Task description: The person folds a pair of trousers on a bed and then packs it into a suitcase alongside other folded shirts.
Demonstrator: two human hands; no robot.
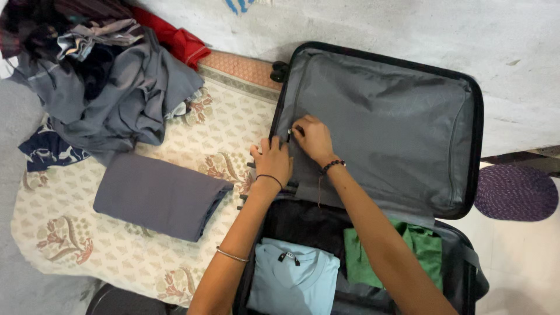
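An open black suitcase (477, 116) lies on the floor, its grey-lined lid (391, 122) spread flat at the top. My right hand (314, 138) pinches a small zipper pull (290, 133) at the lid lining's left edge. My left hand (273, 160) grips the suitcase's left rim just beside it. The lower half holds a folded light-blue shirt (294, 283), a green garment (420, 248) and something dark.
A folded grey cloth (157, 195) lies on a patterned cream mat (227, 131) left of the suitcase. A heap of grey, dark and red clothes (111, 76) is piled at the upper left. A purple woven round mat (516, 192) sits at the right.
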